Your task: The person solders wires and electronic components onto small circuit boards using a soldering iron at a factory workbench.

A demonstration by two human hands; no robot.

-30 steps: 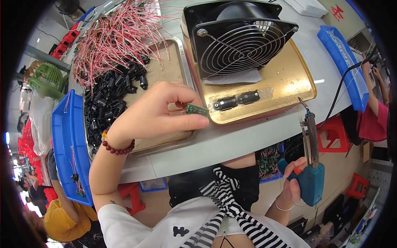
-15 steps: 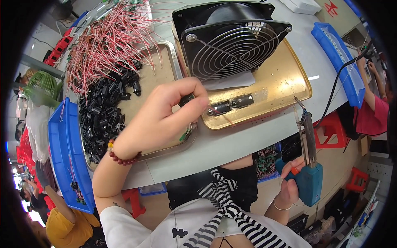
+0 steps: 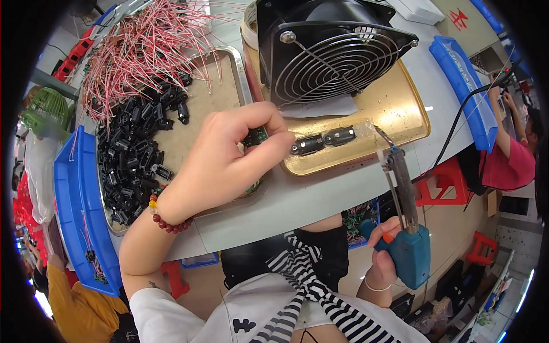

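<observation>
The pale counter (image 3: 320, 188) carries a metal tray (image 3: 200, 106) on the left and a gold tray (image 3: 394, 108) on the right, where a black fan (image 3: 334, 71) stands. In the metal tray lie red and white wires (image 3: 151, 51) and a heap of black housings (image 3: 131, 151). The right hand (image 3: 382, 257) is wrapped around the handle of a blue soldering gun (image 3: 414, 257), whose tip points up and left. The left hand (image 3: 226, 157) is closed in a pinch, thumb against forefinger; a green circuit board (image 3: 255, 136) shows in its curl, apparently held, though what the fingertips grip is hidden. Just right of them, on the gold tray, lie a left housing (image 3: 310, 145) and a right housing (image 3: 341, 135), end to end, long axes running left to right, rising slightly rightward. The left hand is nearer the left housing; the gun's tip is near the right one.
</observation>
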